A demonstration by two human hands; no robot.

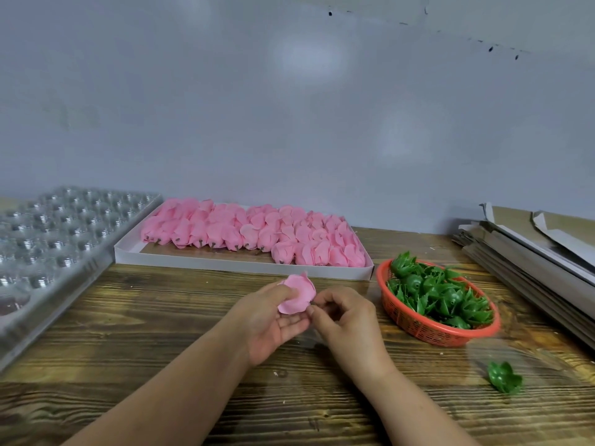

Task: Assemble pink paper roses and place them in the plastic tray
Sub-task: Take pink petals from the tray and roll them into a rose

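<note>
Head view: hands (309, 317) around pink rose (297, 297)

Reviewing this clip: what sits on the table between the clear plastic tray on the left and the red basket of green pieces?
In the head view, the white box of pink roses lies between the plastic tray and red basket.

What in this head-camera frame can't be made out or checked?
- Rose base: hidden behind its own petals and the left hand.
- Right hand: its curled fingers hide whether the grip holds a green part.
- Plastic tray: cut off by the left frame edge; glare blurs its cups, so their contents are unclear.
- Cardboard stack: cut off by the right edge.
- Pink flowers in the box: too packed to count.
</note>
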